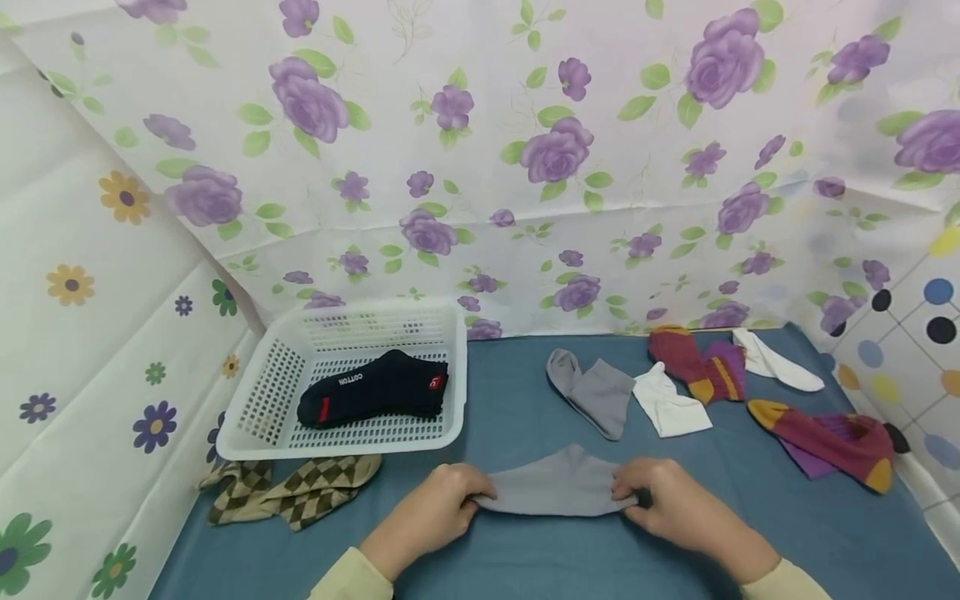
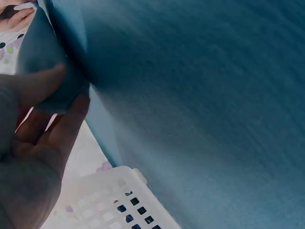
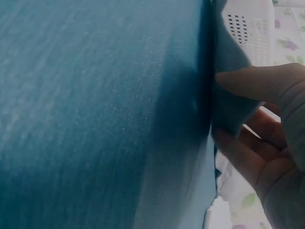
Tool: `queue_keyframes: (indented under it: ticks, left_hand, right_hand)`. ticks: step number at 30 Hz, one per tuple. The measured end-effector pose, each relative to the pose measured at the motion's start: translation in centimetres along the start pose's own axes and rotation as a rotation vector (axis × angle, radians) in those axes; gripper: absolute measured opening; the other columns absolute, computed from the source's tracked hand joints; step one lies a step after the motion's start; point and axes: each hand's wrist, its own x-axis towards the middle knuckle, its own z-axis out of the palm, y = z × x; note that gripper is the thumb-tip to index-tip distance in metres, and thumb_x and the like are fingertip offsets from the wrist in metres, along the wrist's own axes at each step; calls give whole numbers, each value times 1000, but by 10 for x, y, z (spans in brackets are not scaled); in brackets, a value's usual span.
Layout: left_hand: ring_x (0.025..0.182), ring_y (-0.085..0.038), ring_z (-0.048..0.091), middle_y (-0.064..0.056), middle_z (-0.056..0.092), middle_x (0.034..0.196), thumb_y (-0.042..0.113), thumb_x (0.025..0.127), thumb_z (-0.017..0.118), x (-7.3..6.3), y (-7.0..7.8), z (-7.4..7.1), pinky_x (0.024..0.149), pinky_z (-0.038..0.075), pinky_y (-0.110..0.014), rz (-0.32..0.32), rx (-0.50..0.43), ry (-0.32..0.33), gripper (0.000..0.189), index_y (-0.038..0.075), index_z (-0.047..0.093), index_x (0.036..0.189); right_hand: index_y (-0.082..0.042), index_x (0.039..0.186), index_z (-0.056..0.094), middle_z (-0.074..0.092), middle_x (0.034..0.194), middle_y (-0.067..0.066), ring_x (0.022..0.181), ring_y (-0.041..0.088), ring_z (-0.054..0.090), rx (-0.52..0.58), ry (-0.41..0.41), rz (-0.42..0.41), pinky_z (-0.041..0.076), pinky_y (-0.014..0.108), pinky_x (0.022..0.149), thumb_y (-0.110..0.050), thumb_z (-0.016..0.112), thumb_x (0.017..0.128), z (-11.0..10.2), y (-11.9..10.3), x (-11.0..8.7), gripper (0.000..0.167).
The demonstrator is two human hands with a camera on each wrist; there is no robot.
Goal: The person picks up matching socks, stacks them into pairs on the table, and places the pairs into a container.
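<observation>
A grey sock [image 1: 557, 486] is stretched sideways between both hands, low over the blue table. My left hand [image 1: 442, 506] pinches its left end between thumb and fingers, and my right hand [image 1: 666, 502] pinches the other end. The left wrist view shows the sock's end [image 2: 59, 93] between the left thumb and fingers. In the right wrist view the fabric [image 3: 231, 102] sits between the right thumb and fingertips. Beyond the hands lies another grey sock [image 1: 600, 396], folded over on itself, beside a white sock [image 1: 670, 404].
A white plastic basket [image 1: 457, 375] holding dark socks [image 1: 375, 387] marked COTTON stands at back left. Checkered brown socks [image 1: 292, 492] lie before it. Toward the right are maroon-and-purple socks [image 1: 678, 354], a second white sock [image 1: 780, 367] and another maroon sock [image 1: 840, 442].
</observation>
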Motion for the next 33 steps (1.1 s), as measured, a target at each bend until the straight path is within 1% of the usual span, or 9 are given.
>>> queue_keyframes:
  ticks: [4, 8, 10, 13, 15, 19, 22, 26, 33]
  left_hand:
    - [94, -3, 62, 11, 68, 99, 14, 81, 72, -1, 3, -3, 78, 52, -21, -33, 34, -108, 24, 23, 70, 103]
    - [85, -1, 60, 12, 68, 98, 38, 78, 74, 0, 9, -10, 68, 49, -19, -50, 48, -139, 30, 26, 69, 106]
    - [82, -1, 59, 11, 68, 97, 41, 79, 72, 2, 13, -11, 66, 49, -19, -57, 47, -118, 31, 25, 70, 106]
    - [86, -3, 61, 8, 69, 98, 38, 82, 71, 5, 18, -8, 71, 51, -22, -85, 64, -80, 29, 22, 70, 106]
    - [93, -5, 62, 6, 68, 101, 34, 83, 70, 7, 20, -4, 77, 53, -25, -105, 82, -70, 27, 20, 69, 107]
    - [97, -5, 61, 6, 67, 104, 33, 81, 71, 11, 20, 6, 80, 52, -27, -134, 110, -120, 32, 20, 67, 110]
    - [94, -5, 60, 7, 66, 103, 32, 80, 73, 12, 17, 11, 77, 52, -26, -130, 141, -148, 34, 22, 66, 111]
    - [92, -6, 60, 6, 66, 102, 26, 78, 76, 11, 14, 13, 75, 52, -25, -108, 180, -144, 34, 22, 66, 110]
    - [89, -6, 59, 8, 65, 97, 23, 77, 77, 8, 7, 10, 74, 51, -22, -56, 194, -126, 27, 22, 69, 103]
  right_hand:
    - [-32, 90, 70, 65, 91, -20, 90, 1, 60, -17, -49, -18, 54, 29, 77, -34, 78, 75, -1, -1, 0, 17]
    - [-37, 90, 69, 63, 87, -25, 85, -5, 57, -99, 18, -14, 53, 27, 75, -53, 73, 73, -6, -7, 2, 23]
    - [-39, 88, 68, 61, 85, -27, 84, -7, 55, -140, 69, -23, 53, 26, 74, -50, 75, 74, -7, -10, 3, 19]
    - [-38, 87, 68, 59, 87, -28, 87, -6, 54, -162, 103, -55, 53, 26, 74, -39, 77, 75, -4, -12, 4, 15]
    - [-37, 89, 69, 58, 91, -27, 90, -4, 55, -177, 94, -72, 53, 27, 76, -36, 78, 74, -1, -11, 4, 17]
    - [-35, 92, 69, 58, 99, -24, 96, 0, 55, -202, 33, -60, 52, 29, 80, -37, 77, 74, 7, -9, 4, 20]
    - [-34, 92, 69, 59, 102, -21, 100, 3, 56, -210, -7, -30, 53, 30, 81, -36, 76, 75, 10, -9, 4, 18]
    - [-34, 90, 70, 60, 102, -18, 100, 6, 57, -210, -27, 1, 53, 31, 81, -32, 77, 76, 11, -9, 3, 16]
    - [-36, 84, 69, 60, 103, -18, 99, 4, 56, -202, -14, 20, 53, 30, 80, -31, 77, 76, 14, -8, 1, 12]
